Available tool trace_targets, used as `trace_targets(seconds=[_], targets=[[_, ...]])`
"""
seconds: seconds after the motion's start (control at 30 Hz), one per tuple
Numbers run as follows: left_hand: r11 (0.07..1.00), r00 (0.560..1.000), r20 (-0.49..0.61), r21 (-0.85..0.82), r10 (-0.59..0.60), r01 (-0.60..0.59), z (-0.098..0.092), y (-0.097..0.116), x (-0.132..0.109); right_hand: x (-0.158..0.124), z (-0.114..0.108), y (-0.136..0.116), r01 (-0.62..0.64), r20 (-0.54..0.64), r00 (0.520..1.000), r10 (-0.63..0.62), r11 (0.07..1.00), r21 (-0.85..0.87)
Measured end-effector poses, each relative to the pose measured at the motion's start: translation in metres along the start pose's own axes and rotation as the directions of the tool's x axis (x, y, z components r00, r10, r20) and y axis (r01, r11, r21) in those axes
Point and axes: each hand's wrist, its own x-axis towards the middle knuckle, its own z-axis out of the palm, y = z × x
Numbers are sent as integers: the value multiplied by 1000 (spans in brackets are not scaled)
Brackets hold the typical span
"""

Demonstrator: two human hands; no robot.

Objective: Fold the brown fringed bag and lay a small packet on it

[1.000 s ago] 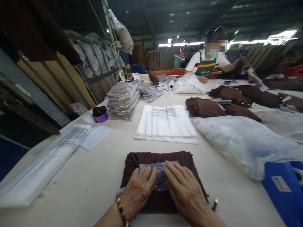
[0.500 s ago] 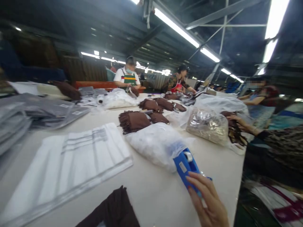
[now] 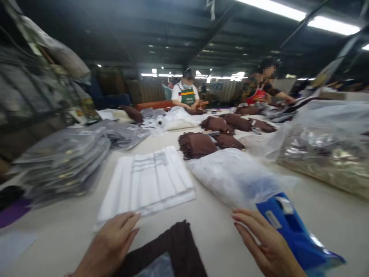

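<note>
My left hand (image 3: 106, 244) is open, fingers stretched out, at the near edge of a folded white cloth (image 3: 150, 181) with grey lines. A dark brown fringed scarf (image 3: 178, 242) lies between my hands, and a clear plastic piece (image 3: 158, 266) rests on it at the bottom edge. My right hand (image 3: 266, 240) is also open, fingers extended and thumb apart, just left of a blue tape dispenser (image 3: 291, 223). The dispenser's far end touches a translucent plastic bag (image 3: 227, 175) of whitish contents.
Stacked grey packets in clear sleeves (image 3: 69, 157) stand at the left. Folded brown fringed scarves (image 3: 198, 145) lie farther up the white table (image 3: 219, 238). A big clear bag (image 3: 319, 150) sits at right. Two people (image 3: 187, 94) work across the table.
My right hand has come off the tape dispenser and moved left of it. My left hand has entered the view. The camera has turned left, showing more of the grey stack.
</note>
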Motion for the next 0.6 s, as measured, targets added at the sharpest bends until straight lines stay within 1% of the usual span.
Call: trace_targets(seconds=[0.03,0.07,0.1,0.13,0.17,0.2,0.23,0.3,0.37,0.47,0.6], targets=[[999,993,113,33,-30,27,-2,-7,4,13,21,-8,48,71,996,-55,995,89],[996,969,233,55,-75,64,-2,-14,9,28,43,-15,76,142,985,-100,982,170],[987,925,345,83,-156,136,-1,-22,15,43,64,-21,83,226,965,-134,972,221],[974,878,421,110,-227,199,2,-29,21,60,85,-27,83,314,936,-158,967,240],[959,835,472,134,-283,250,5,-35,27,76,105,-31,83,398,901,-172,970,230],[948,805,501,150,-318,281,8,-41,31,92,123,-34,87,471,865,-174,976,201],[942,788,516,158,-335,297,11,-46,35,106,140,-36,95,524,835,-170,981,168],[935,763,542,160,-352,318,15,-54,39,131,170,-35,112,594,788,-165,986,125],[929,739,570,145,-359,340,18,-60,40,149,193,-31,136,653,739,-168,986,100],[923,721,595,101,-355,371,20,-68,39,165,214,-25,184,741,647,-178,980,75],[915,715,611,38,-339,402,21,-77,38,179,222,-22,252,813,545,-205,965,75]])
